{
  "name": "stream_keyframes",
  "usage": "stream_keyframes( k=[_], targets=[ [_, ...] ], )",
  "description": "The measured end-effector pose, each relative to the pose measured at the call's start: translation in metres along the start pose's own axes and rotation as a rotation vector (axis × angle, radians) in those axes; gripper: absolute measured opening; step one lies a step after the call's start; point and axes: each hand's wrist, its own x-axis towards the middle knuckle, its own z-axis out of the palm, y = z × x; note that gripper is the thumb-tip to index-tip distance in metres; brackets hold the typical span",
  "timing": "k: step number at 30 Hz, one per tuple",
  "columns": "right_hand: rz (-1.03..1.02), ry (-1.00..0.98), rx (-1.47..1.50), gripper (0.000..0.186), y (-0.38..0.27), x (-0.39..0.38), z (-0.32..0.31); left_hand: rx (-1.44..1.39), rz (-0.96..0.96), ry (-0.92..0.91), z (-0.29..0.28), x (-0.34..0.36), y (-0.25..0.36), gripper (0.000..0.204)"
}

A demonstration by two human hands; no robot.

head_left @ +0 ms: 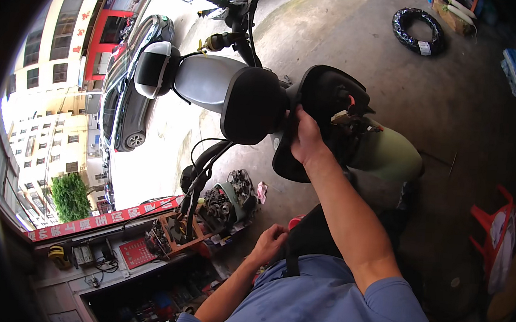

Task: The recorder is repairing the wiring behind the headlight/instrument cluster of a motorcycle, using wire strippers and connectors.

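Note:
A scooter with a grey body stands in front of me, its black front seat level with my reach. Behind that seat, a black rear seat piece is tilted up, and my right hand is closed on its edge. Wires and small fittings show beside it, some of them red, above the pale green rear fender. My left hand is low by my thigh, its fingers curled together. What it may hold is hidden. A small red thing lies just beyond its fingertips.
Left of me is a workbench with a red tray, a yellow tape measure and engine parts. A wrapped tyre lies on the floor at far right. A red chair stands at right; a car is outside.

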Motion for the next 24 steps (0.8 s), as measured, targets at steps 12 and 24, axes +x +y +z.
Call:
stream_keyframes(
  k=[12, 24],
  targets=[
    [0.146, 0.023, -0.132, 0.053, -0.021, -0.012, 0.011, -0.006, 0.016, 0.000, 0.004, 0.002, 0.010, 0.024],
    [0.164, -0.033, -0.120, 0.056, -0.025, -0.012, 0.024, -0.139, 0.006, 0.015, 0.008, -0.004, 0.002, 0.023]
  ],
)
